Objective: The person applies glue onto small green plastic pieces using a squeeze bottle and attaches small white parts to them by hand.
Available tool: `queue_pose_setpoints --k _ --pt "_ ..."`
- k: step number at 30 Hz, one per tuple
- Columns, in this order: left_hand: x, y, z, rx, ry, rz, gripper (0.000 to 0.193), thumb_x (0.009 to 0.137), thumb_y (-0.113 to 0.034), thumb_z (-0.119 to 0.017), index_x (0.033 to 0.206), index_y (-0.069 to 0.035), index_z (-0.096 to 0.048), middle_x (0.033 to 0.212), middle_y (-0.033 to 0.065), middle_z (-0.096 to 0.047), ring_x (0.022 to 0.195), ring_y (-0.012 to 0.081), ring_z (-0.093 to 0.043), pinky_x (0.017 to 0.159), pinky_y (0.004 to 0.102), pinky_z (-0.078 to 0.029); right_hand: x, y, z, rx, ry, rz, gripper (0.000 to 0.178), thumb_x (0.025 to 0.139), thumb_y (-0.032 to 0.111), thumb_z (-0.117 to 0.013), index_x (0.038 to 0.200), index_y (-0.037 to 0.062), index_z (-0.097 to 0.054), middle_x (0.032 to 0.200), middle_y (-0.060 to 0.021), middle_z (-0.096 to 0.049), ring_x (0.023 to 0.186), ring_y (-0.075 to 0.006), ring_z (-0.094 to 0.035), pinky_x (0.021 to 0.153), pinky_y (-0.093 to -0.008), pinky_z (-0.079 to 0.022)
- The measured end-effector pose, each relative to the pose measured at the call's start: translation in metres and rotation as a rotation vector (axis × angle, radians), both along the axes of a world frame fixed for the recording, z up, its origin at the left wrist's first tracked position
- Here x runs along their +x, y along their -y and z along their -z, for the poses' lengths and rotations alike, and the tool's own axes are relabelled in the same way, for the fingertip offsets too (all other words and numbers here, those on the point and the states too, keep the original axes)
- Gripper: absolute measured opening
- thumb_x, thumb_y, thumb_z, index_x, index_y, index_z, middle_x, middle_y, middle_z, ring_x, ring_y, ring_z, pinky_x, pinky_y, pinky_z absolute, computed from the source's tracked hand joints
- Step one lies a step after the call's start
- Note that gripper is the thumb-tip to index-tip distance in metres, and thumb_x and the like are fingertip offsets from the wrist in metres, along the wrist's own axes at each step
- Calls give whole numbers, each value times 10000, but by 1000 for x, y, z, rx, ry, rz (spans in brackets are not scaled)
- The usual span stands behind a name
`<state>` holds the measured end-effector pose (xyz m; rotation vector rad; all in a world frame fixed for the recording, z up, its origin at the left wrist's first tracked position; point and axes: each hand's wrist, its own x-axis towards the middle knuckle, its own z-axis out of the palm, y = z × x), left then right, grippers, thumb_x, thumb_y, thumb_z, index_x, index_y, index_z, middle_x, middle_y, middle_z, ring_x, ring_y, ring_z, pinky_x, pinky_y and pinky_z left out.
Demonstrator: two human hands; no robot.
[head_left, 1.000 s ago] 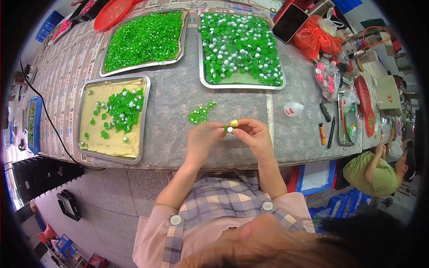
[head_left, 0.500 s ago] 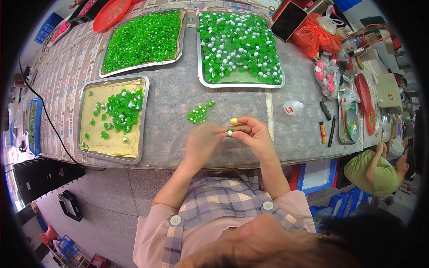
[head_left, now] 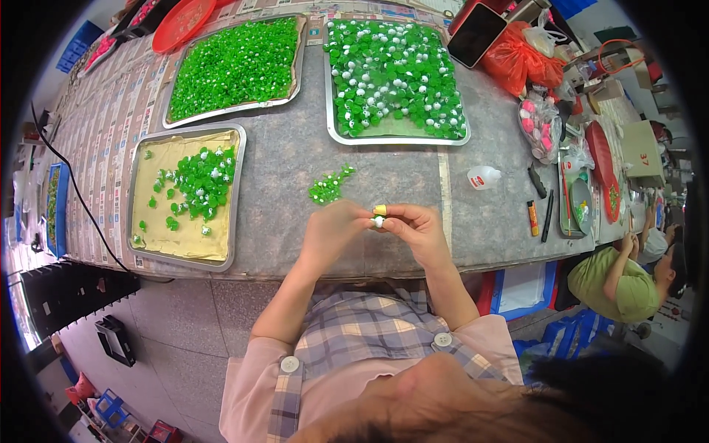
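Over the near part of the table, my right hand point(head_left: 418, 230) pinches a small white-and-green piece point(head_left: 379, 221) between thumb and fingers. A yellow cover point(head_left: 380, 210) sits on one of its fingertips. My left hand point(head_left: 327, 232) is closed, its fingertips meeting the same piece from the left; the hand's back hides most of its fingers. Just beyond my hands lies a loose heap of small green pieces with white dots point(head_left: 329, 184). To the left, a paper-lined metal tray point(head_left: 148, 249) holds a cluster of green pieces with white balls.
Farther back stand a metal tray point(head_left: 214, 115) full of small green pieces and another tray point(head_left: 399, 140) of green pieces with white balls. Rightward lie a small white bottle point(head_left: 484, 177), an orange tube point(head_left: 533, 218) and a black pen point(head_left: 548, 216). Another person point(head_left: 620, 284) sits at far right.
My left hand, blurred before, is now steadier beside the piece. The covered fingertip of my right hand has come down over the piece, which shows more white.
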<state>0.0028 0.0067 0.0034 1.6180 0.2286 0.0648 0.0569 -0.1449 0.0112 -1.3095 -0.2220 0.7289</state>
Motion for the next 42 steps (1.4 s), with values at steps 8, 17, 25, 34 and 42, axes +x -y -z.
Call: queue_pose_setpoints --k 8,17,25,34,42 --pt "2 0 -3 12 -15 -4 99 639 -119 -592 714 -54 -601 691 62 -568 655 180 -538 583 262 -418 -7 -2 -3 -14 29 54 235 720 28 -554 947 -28 -529 852 -74 -565 764 -105 -529 672 -203 -426" --pt "1 1 -13 265 139 -13 96 630 -144 -598 699 -78 -607 670 56 -555 644 190 -522 576 275 -412 -4 -3 2 63 -94 52 228 735 36 -537 951 -35 -521 853 -80 -565 760 -108 -533 671 -209 -431" --pt "-1 5 -23 593 287 -40 122 605 -20 -626 710 -30 -564 671 60 -530 625 180 -508 546 258 -396 -5 -7 2 87 -110 102 215 739 39 -532 940 -36 -527 843 -91 -567 741 -124 -548 669 -216 -447" --pt "-6 9 -14 481 301 -143 88 641 -137 -576 699 -73 -592 677 63 -523 656 228 -486 577 309 -382 -8 -8 2 109 -132 119 199 743 40 -527 929 -29 -538 834 -90 -568 740 -134 -552 671 -228 -455" --pt "-6 6 -16 292 215 -74 106 632 2 -615 729 -4 -574 690 52 -540 638 128 -501 555 223 -391 -7 -4 -8 103 -57 94 196 761 66 -509 923 -40 -539 824 -97 -568 733 -144 -553 676 -247 -457"
